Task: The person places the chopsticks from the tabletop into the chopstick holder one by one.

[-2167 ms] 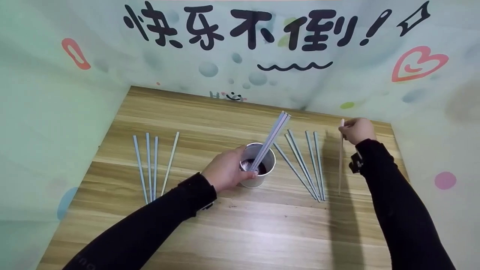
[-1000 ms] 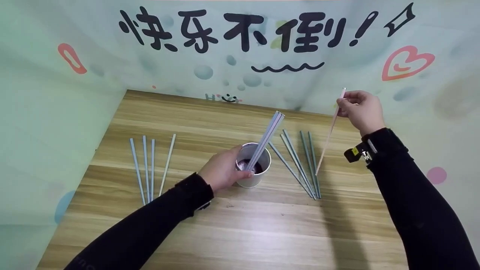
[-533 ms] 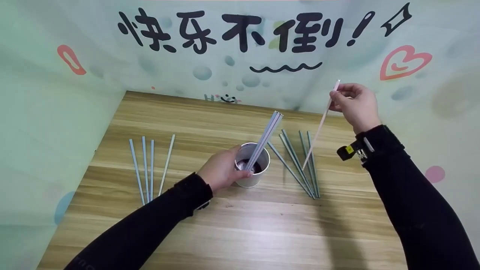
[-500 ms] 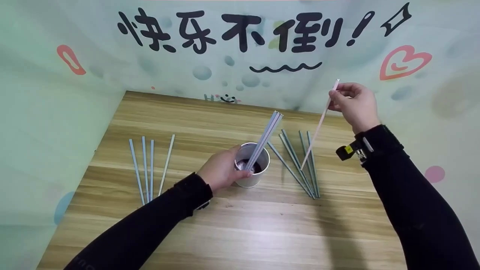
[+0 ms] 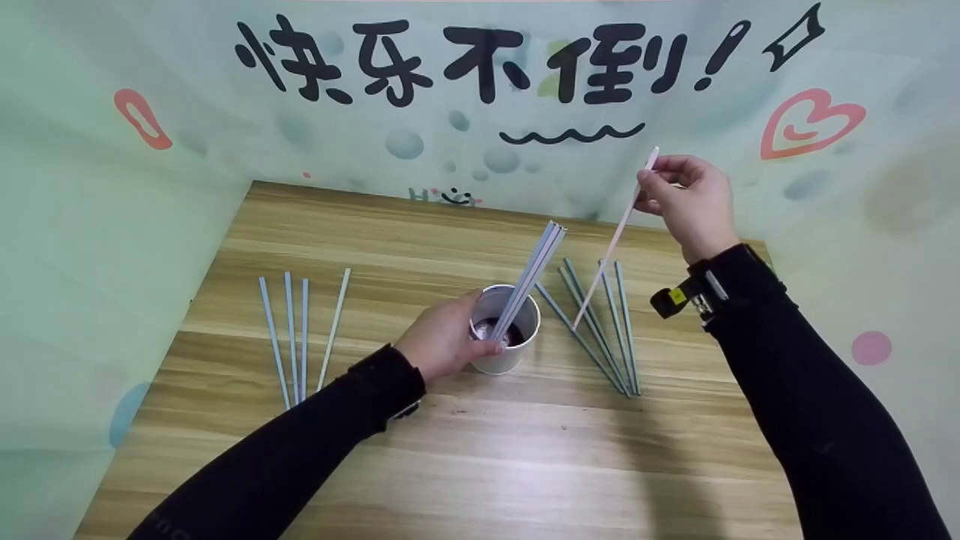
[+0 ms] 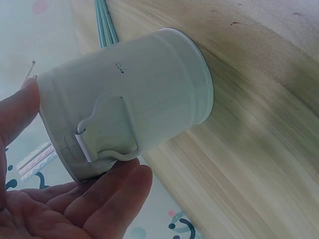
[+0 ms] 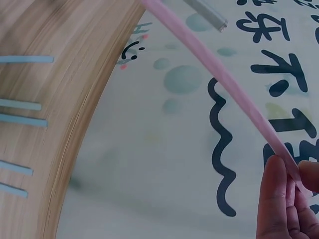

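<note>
Near the middle of the table in the head view stands a pale metal cup [image 5: 504, 363]. My left hand [image 5: 444, 337] grips it at the rim, thumb on the near side. The left wrist view shows a wire loop [image 6: 130, 127] on the cup's side. A bundle of lilac and blue straws [image 5: 531, 277] leans in the cup toward the back right. My right hand [image 5: 694, 199] pinches a pink straw [image 5: 616, 234] near its top end. The straw slants down to the left, its lower end over blue-green straws [image 5: 621, 322] right of the cup.
Several blue straws [image 5: 274, 341] and a pale green one [image 5: 335, 326] lie at the left, their near ends partly behind the left sleeve. The wooden table [image 5: 495, 465] ends at a printed cloth [image 5: 345, 150] at the back and sides.
My right hand has lifted the pink straw off the table at the right and carried it up and left toward the cup. The left hand and cup hold steady.
</note>
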### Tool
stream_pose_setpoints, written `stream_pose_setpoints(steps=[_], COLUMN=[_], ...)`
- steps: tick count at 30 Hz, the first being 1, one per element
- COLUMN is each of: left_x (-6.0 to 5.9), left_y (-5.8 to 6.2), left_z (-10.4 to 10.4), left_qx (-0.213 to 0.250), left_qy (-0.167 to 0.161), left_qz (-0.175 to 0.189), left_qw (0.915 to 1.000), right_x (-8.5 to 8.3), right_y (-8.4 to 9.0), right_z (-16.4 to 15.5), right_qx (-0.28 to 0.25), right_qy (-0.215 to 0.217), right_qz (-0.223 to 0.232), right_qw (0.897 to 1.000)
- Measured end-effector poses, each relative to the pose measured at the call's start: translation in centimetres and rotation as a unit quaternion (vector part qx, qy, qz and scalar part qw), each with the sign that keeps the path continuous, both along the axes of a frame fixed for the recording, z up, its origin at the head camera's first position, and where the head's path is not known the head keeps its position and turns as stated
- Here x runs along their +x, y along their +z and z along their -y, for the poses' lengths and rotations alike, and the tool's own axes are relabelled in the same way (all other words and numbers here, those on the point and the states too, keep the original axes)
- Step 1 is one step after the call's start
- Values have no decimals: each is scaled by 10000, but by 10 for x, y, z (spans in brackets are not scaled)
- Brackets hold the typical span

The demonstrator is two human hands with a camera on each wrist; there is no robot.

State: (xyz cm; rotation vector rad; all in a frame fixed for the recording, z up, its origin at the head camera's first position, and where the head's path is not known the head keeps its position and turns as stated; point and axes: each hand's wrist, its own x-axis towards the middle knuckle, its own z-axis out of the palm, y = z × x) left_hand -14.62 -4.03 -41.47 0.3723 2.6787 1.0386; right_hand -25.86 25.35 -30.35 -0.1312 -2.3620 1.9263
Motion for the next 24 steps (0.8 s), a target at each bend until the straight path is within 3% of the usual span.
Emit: stream_pose_setpoints(steps=[11, 24], left_x=[2, 0], left_y=[1, 0], left_z=[0, 0], left_qx=[-55, -90], left_qy=[15, -38], left_qz=[-111, -97], left_qw=[9999, 9999], right_x=[0, -1], right_y=[0, -11], right_z=[22, 39], right_qx=[-779, -730], right_qy=[87, 176], right_qz=[-267, -299], right_qw=[9966, 9967])
